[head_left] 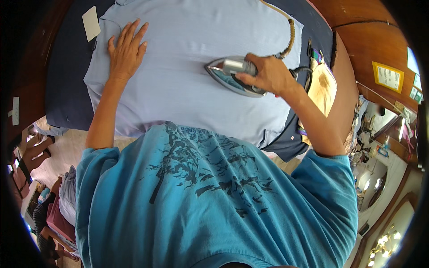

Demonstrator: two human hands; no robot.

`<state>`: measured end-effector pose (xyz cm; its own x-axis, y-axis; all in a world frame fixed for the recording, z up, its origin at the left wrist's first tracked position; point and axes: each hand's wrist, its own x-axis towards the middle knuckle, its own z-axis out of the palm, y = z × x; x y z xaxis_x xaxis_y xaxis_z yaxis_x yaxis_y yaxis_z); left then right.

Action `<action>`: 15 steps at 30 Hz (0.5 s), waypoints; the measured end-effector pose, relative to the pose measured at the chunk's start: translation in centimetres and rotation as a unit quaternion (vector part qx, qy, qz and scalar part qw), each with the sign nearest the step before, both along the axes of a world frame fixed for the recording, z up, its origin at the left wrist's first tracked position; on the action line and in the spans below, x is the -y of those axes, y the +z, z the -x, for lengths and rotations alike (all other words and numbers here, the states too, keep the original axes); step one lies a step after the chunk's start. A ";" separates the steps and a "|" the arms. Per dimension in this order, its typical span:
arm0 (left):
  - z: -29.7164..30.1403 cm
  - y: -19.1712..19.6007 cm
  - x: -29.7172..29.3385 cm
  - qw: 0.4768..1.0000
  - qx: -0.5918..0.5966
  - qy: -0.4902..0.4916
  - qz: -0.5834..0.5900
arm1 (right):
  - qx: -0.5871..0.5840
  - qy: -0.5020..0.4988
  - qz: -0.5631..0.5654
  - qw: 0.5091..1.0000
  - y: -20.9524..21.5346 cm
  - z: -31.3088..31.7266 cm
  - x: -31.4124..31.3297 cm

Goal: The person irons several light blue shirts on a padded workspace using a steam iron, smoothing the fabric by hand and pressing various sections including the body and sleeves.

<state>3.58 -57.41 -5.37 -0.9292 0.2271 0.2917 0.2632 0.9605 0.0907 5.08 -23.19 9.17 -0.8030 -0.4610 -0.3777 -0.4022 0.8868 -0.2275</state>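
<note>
A light blue shirt [187, 58] lies spread flat over a dark blue padded ironing table [67, 85]. My right hand [268, 73] grips the handle of a blue and silver iron [230, 73] that rests on the shirt, its tip pointing left. A braided tan cord [291, 33] runs from the iron up over the cloth. My left hand [126, 49] lies palm down with fingers spread on the shirt's left part, pressing the fabric flat.
A white card [91, 22] sits on the table at the upper left. A scorched yellowish cloth pad [322, 87] lies at the table's right end. Folded clothes [62, 205] are piled low on the left. Wooden panelling [362, 40] rises at the right.
</note>
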 end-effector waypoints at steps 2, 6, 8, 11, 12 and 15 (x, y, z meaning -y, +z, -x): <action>-0.6 1.0 0.0 0.999 0.006 -0.018 -0.045 | -0.012 -0.033 0.016 0.999 -0.5 -0.9 -0.2; -1.0 0.6 -0.1 0.979 0.018 -0.027 -0.201 | -0.044 -0.080 0.004 0.996 -0.4 -0.3 1.2; -0.8 0.0 0.0 0.975 0.020 -0.012 -0.221 | -0.084 -0.082 0.032 0.993 -0.9 0.7 1.4; -0.5 -0.4 0.3 0.984 0.013 -0.012 -0.180 | -0.050 -0.110 0.033 0.992 -0.5 2.6 1.5; -0.4 -0.7 0.7 0.982 0.008 -0.019 -0.188 | -0.045 -0.116 0.031 0.992 -0.2 3.3 0.5; -0.5 -1.6 1.1 0.981 -0.001 -0.017 -0.191 | -0.018 -0.251 0.173 0.952 0.6 4.6 -4.4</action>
